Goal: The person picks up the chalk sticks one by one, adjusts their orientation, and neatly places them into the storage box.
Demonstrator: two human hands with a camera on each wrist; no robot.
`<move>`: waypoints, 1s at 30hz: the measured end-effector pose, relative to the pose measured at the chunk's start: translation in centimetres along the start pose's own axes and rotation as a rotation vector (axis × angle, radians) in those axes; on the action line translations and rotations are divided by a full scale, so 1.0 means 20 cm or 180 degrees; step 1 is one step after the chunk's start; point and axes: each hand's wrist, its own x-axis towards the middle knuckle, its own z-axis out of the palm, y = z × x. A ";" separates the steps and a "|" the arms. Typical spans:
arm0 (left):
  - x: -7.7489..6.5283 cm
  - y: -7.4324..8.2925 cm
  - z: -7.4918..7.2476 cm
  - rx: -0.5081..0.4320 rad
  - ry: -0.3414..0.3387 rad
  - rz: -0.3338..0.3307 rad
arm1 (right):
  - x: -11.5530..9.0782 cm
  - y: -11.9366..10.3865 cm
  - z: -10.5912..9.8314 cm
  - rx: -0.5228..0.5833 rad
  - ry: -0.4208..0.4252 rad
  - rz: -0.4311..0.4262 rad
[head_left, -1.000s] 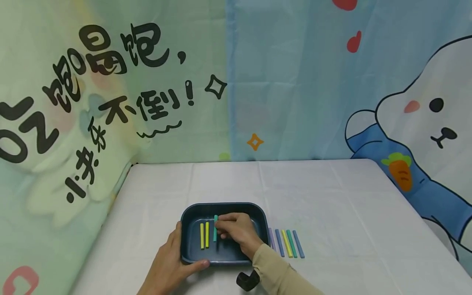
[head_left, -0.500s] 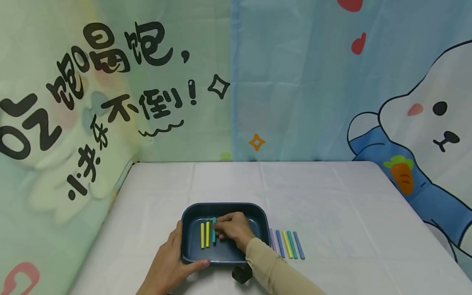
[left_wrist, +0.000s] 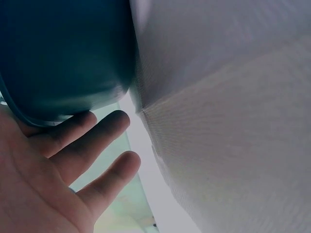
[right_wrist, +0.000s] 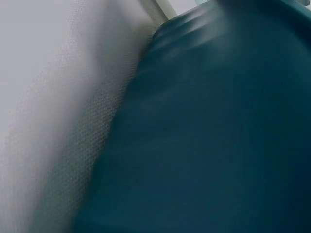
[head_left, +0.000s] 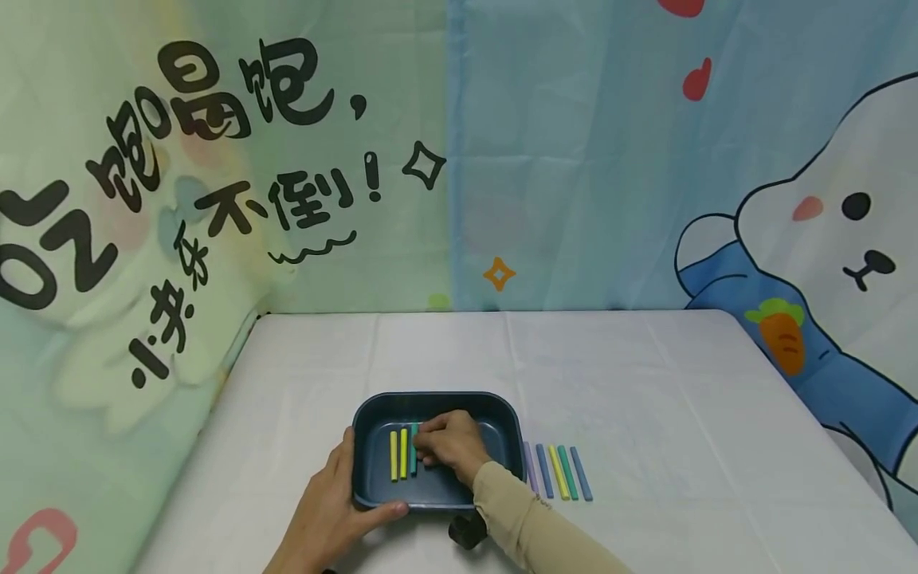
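Green stick (head_left: 413, 459) moved left, long axis front-to-back

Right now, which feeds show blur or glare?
Head view: even light, tray and yellow sticks distinct; left wrist: tray dark, highlight at its corner, left hand readable; right wrist: cloth blurred at left, pale glare streaks on the tray near the top.

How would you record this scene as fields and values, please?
tray: dark blue, on a white table
left-hand grip: against the tray's left and near sides
right-hand grip: pinches a green stick within the tray
also in tray: two yellow sticks, left of the green one
outside: row of sticks right of the tray; purple, blue, yellow, green, blue
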 end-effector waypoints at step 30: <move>0.01 -0.02 0.01 -0.0020 -0.0001 -0.0044 | -0.01 0.00 0.00 -0.0219 -0.0076 -0.0125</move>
